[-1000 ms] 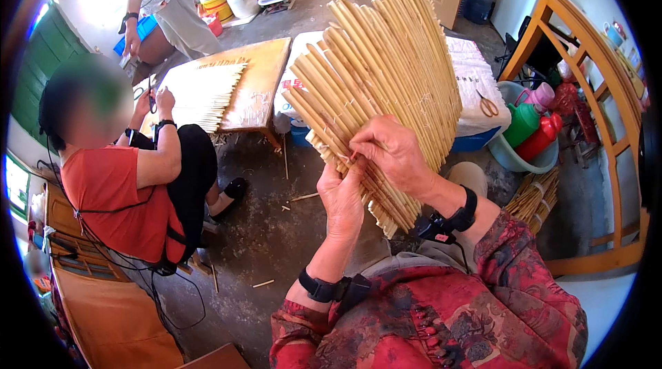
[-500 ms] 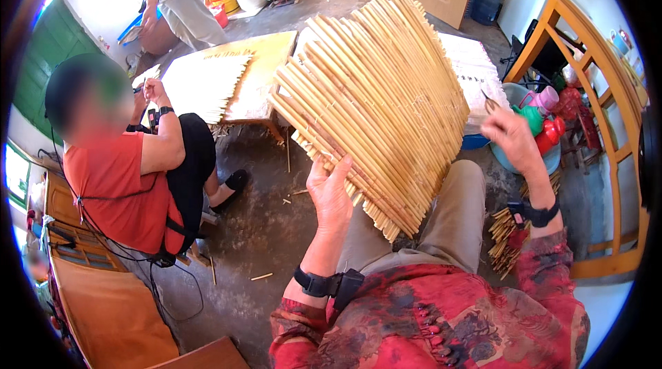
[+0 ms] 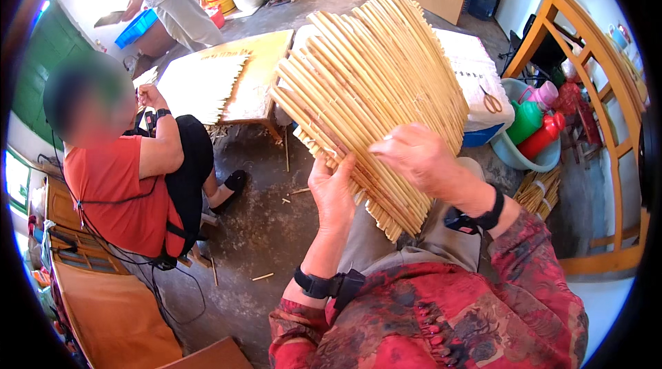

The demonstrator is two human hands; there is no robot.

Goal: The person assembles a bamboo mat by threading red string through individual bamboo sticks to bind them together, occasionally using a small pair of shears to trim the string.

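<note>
A stiff mat of straw-coloured stalks (image 3: 372, 86), laid side by side and stitched with pale thread, leans up from my lap. My left hand (image 3: 332, 190) grips its lower left edge, thumb on top and fingers behind. My right hand (image 3: 420, 162) is over the lower middle of the mat, its fingers drawn together in a pinch. Whatever is in that pinch, perhaps a thread, is too small to make out. Scissors (image 3: 491, 100) with orange-brown handles lie on a white cloth (image 3: 476, 66) right of the mat.
On the left sits a co-worker in an orange-red shirt (image 3: 124, 190), beside a low table (image 3: 265, 86) bearing another stalk mat. Someone else stands farther back. A pale blue basin (image 3: 514, 152) with coloured bottles and a stalk bundle (image 3: 538, 193) are on my right, near a wooden frame (image 3: 614, 162).
My right hand has come left and down from beside the scissors to over the mat. My left hand stays on the edge. The standing person's arm has shifted at the back.
</note>
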